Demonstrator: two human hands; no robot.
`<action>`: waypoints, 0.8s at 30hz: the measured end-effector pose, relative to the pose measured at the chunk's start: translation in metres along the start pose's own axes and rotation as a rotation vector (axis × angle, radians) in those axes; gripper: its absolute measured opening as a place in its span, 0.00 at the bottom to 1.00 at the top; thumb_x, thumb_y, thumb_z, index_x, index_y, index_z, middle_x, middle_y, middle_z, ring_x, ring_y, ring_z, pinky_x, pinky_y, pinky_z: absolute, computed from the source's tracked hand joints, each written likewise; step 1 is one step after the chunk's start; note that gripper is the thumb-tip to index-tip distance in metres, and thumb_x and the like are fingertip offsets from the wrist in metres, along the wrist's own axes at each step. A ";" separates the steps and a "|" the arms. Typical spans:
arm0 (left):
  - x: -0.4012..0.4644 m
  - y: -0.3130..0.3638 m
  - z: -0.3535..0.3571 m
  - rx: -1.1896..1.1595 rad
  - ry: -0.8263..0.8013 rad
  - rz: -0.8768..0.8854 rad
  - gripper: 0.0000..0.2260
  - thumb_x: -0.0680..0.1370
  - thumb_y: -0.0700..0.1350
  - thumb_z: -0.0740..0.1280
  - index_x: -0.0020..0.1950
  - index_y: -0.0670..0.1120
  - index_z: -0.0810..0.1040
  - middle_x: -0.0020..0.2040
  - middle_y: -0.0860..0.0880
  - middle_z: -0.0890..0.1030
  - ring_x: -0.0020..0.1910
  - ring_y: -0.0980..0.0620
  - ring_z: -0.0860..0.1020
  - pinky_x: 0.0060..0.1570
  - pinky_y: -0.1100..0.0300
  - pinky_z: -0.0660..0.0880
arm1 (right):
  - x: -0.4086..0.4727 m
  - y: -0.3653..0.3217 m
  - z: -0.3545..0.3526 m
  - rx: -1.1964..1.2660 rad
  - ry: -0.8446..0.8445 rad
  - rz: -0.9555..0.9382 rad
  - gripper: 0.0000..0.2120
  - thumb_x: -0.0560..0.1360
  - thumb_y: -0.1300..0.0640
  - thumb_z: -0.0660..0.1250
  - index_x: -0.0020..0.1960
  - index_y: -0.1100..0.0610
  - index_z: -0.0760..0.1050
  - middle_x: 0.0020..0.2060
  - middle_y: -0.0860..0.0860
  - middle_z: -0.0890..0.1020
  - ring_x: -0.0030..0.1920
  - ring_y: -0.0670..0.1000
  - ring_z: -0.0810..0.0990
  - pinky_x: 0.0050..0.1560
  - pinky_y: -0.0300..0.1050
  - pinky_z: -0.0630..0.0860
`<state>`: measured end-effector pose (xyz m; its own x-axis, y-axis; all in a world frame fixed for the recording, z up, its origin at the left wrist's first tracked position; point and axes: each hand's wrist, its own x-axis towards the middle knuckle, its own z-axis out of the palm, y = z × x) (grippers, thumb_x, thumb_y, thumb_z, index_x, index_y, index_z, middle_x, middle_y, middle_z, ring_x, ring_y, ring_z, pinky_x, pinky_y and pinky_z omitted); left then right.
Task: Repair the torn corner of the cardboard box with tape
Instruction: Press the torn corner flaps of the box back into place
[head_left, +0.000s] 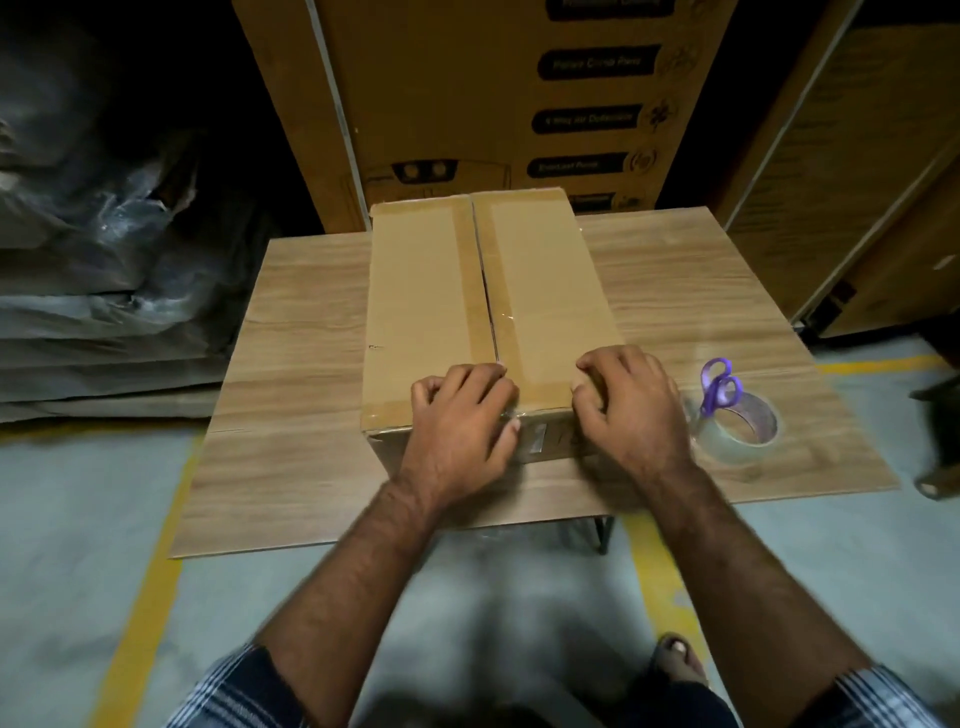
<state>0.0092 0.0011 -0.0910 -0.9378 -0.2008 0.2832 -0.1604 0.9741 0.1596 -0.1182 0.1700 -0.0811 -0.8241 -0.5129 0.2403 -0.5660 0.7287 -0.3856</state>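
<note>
A brown cardboard box (431, 280) lies lengthwise on a low wooden table (291, 395), its top flaps closed along a middle seam with strips of clear tape over it. My left hand (462, 415) rests curled over the box's near top edge, by the seam. My right hand (631, 400) presses with bent fingers on the near right corner of the box and hides it. A roll of clear tape (740, 423) lies flat on the table just right of that hand, with purple-handled scissors (719, 384) resting on top of it.
Tall printed cartons (519, 104) stand right behind the table, and more cartons (857, 182) at the right. Plastic-wrapped bundles (93, 249) are stacked at the left. Yellow lines (140, 597) mark the grey floor; my sandalled foot (678, 660) is below the table's near edge.
</note>
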 end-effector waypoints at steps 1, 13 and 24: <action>0.001 0.000 0.002 -0.010 0.019 0.005 0.15 0.76 0.56 0.64 0.59 0.51 0.76 0.65 0.50 0.77 0.63 0.48 0.74 0.55 0.48 0.65 | 0.000 0.001 0.002 0.021 0.017 0.003 0.16 0.73 0.48 0.63 0.58 0.53 0.79 0.54 0.53 0.80 0.56 0.59 0.77 0.53 0.53 0.75; 0.003 -0.003 0.028 0.047 0.344 0.065 0.16 0.72 0.58 0.62 0.52 0.50 0.78 0.51 0.51 0.80 0.52 0.49 0.75 0.49 0.49 0.67 | -0.003 0.018 0.028 0.093 0.189 -0.074 0.11 0.79 0.48 0.66 0.58 0.50 0.78 0.55 0.50 0.77 0.59 0.53 0.73 0.52 0.50 0.72; -0.017 0.004 0.045 0.161 0.387 0.049 0.20 0.77 0.57 0.61 0.64 0.49 0.78 0.65 0.48 0.81 0.64 0.47 0.77 0.67 0.42 0.67 | -0.004 0.014 0.034 0.099 0.235 -0.073 0.12 0.80 0.46 0.62 0.58 0.50 0.78 0.57 0.51 0.81 0.61 0.54 0.76 0.55 0.48 0.70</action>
<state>0.0107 0.0135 -0.1372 -0.7657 -0.1488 0.6257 -0.1935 0.9811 -0.0036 -0.1218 0.1671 -0.1176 -0.7702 -0.4347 0.4667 -0.6289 0.6395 -0.4422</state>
